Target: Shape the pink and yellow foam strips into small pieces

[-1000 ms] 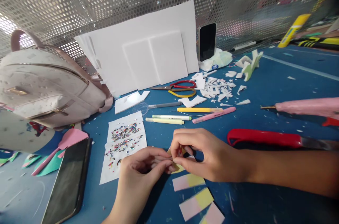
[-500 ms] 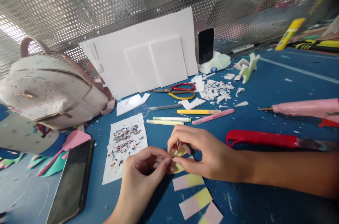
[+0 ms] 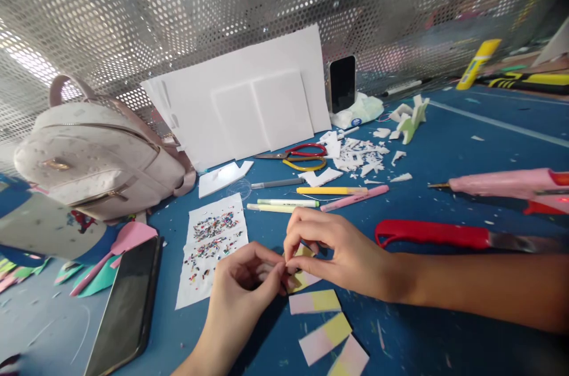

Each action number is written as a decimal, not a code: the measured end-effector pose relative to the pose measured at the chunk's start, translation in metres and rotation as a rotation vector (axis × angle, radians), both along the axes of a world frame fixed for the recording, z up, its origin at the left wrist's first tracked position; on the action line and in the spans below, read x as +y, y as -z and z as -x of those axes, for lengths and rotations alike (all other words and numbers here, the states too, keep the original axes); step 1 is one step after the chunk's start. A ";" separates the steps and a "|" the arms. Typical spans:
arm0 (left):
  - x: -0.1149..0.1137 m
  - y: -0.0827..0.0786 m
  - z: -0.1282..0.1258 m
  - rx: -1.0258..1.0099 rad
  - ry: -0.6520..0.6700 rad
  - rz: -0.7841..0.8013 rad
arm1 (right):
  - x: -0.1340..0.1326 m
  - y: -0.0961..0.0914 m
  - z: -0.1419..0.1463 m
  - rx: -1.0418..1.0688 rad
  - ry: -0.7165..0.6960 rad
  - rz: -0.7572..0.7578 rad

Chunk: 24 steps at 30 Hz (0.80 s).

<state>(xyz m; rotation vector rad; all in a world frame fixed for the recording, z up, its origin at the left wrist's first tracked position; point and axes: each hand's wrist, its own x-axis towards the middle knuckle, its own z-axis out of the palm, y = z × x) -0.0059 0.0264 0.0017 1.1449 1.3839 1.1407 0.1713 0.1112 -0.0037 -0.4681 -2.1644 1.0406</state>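
My left hand [image 3: 246, 281] and my right hand [image 3: 329, 251] meet fingertip to fingertip over the blue table. Both are closed in a pinch; whatever sits between the fingertips is too small or hidden to name. Beneath the fingers shows a yellow-and-pink piece [image 3: 306, 278], partly covered by my hands. Closer to me lie more flat strips, half pink and half yellow: one strip [image 3: 315, 302] straight, another strip [image 3: 326, 338] slanted, a third strip [image 3: 351, 357] overlapping it. Left of my left hand a white paper sheet [image 3: 189, 296] carries many tiny coloured beads [image 3: 216, 225].
Beyond my hands lie several pens [image 3: 331, 190], scissors [image 3: 306, 156] and white scraps [image 3: 362, 156]. A red-handled cutter [image 3: 435, 235] and a pink glue gun [image 3: 502, 181] are on the right. Leftward are a phone [image 3: 127, 305] and a backpack [image 3: 98, 156]. White boards [image 3: 284, 109] lean on perforated metal.
My fingertips have drawn closer together; a small shiny bit visible between them before is now hidden. The view has shifted slightly, and the strips lie as before.
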 end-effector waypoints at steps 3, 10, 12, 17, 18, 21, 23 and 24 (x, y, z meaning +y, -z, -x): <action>0.002 0.004 0.001 -0.068 0.000 -0.001 | -0.001 0.001 0.000 0.032 0.013 -0.037; 0.003 0.007 0.002 -0.184 -0.032 -0.026 | -0.003 0.004 -0.002 0.031 0.002 -0.107; 0.004 0.007 0.002 -0.179 -0.037 -0.045 | -0.003 0.005 -0.002 0.016 0.008 -0.099; 0.004 0.008 0.002 -0.193 -0.028 -0.068 | -0.002 0.005 -0.001 0.009 0.037 -0.078; 0.004 0.008 0.002 -0.188 -0.028 -0.066 | -0.002 0.005 -0.001 0.012 0.041 -0.074; 0.003 0.008 0.002 -0.171 -0.027 -0.061 | -0.001 0.006 0.000 0.017 0.047 -0.070; 0.003 0.009 0.002 -0.181 -0.022 -0.064 | -0.001 0.007 0.001 0.016 0.051 -0.073; 0.003 0.009 0.002 -0.189 -0.022 -0.068 | -0.001 0.007 0.001 0.014 0.054 -0.072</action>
